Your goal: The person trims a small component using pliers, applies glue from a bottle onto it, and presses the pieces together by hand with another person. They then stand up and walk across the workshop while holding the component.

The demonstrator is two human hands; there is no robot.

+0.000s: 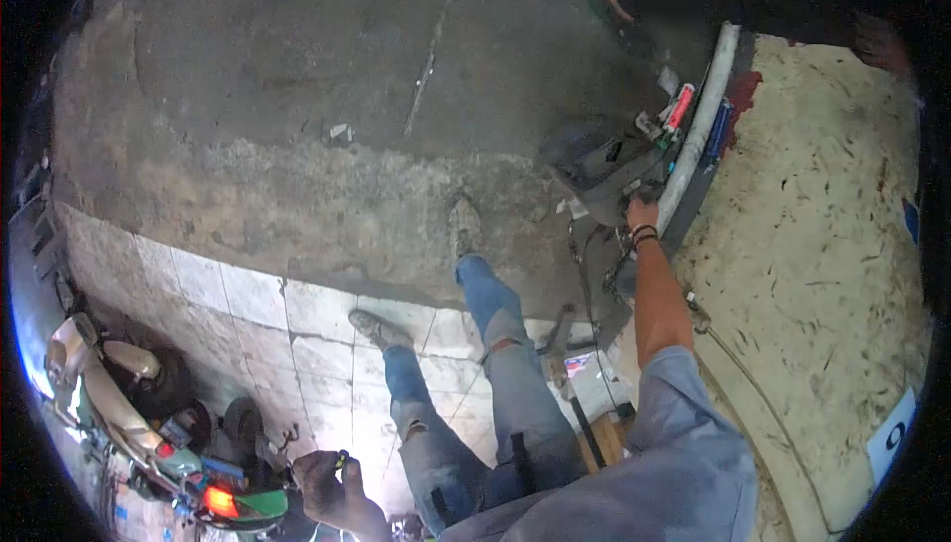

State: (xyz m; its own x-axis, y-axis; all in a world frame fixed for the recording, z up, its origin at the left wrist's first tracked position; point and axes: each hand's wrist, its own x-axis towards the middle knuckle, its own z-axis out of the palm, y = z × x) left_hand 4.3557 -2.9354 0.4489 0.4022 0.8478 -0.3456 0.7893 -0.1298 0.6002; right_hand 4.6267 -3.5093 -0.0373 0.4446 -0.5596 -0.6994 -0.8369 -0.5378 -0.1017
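Note:
My right hand (643, 215), with dark bands at the wrist, reaches to a dark grey bin (604, 207) beside a pale curved rail (698, 121). Its fingers look curled at a dark spot by the bin's edge; what they grip is too dark to make out. Low on the left, my left hand (332, 490) is closed round a small black and yellow object (343, 461), whose kind does not show. Around the bin lie a red and white package (681, 106) and blue packages (718, 131). A tangle of dark cords or chains (584, 255) hangs below it.
Motor scooters (119, 403), one with a lit red tail light (220, 502), stand at lower left. Another person's foot (616, 2) and dark clothing are at upper right. A worn cream surface (802, 245) lies right of the rail. White tiles (258, 294) meet dark concrete (277, 56).

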